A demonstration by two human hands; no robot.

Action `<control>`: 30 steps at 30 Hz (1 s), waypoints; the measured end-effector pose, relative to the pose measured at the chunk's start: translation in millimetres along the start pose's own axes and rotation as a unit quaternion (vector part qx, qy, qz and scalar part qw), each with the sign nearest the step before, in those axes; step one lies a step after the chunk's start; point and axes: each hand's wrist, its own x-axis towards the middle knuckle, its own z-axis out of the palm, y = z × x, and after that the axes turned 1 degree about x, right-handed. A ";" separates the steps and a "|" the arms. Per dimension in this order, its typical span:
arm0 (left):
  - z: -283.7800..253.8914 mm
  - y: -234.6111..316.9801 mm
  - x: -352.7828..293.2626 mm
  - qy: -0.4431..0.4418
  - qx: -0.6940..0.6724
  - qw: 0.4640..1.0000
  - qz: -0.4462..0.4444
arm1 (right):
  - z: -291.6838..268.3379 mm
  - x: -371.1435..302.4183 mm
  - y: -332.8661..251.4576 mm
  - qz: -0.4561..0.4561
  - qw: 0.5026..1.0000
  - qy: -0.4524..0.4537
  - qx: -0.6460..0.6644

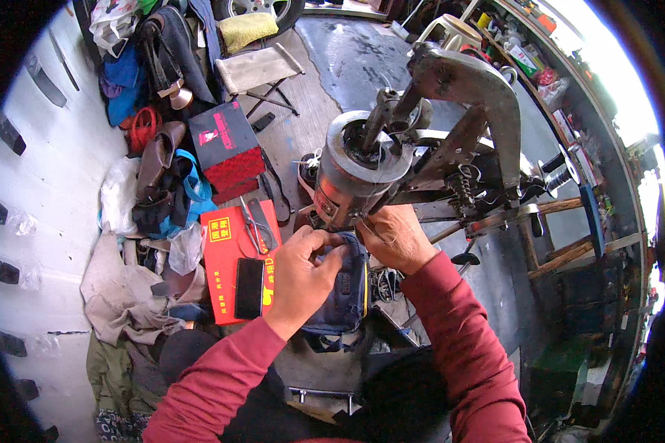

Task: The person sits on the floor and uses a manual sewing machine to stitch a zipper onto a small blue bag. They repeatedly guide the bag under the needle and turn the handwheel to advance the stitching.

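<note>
A dark blue bag (345, 292) with yellow trim lies under the head of a hand-cranked sewing machine (369, 177) of worn metal. My left hand (308, 273) pinches the bag's upper edge on its left side, thumb and fingers closed on the fabric. Close against the machine's lower end, at the bag's upper right corner, is my right hand (397, 240), its fingers curled inward. A thin thread seems to run by those fingertips, but what they hold is hidden. The spot where the machine meets the bag is also mostly covered by my hands.
Left of the bag, a red box (225, 255) carries a black phone (249, 288) and scissors (258, 232). Beyond it are a black-and-red box (227, 144) and a folding stool (262, 70). Clothes (125, 288) pile along the left wall. A crowded shelf (561, 103) lines the right.
</note>
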 end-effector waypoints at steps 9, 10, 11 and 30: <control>10.4 -5.7 3.4 0.012 0.037 0.999 0.029 | -16.9 -8.7 12.6 0.067 0.996 -0.014 0.052; 10.9 -6.7 3.5 0.015 0.038 0.999 0.027 | -17.4 -9.2 12.7 0.052 0.998 -0.011 0.046; 11.4 -7.5 3.1 0.018 0.039 0.999 0.025 | -18.5 -9.4 12.8 0.043 0.998 -0.005 0.036; 20.6 -9.3 -1.3 0.006 -0.030 0.999 -0.023 | -0.3 6.3 41.2 -0.075 0.997 0.019 -0.023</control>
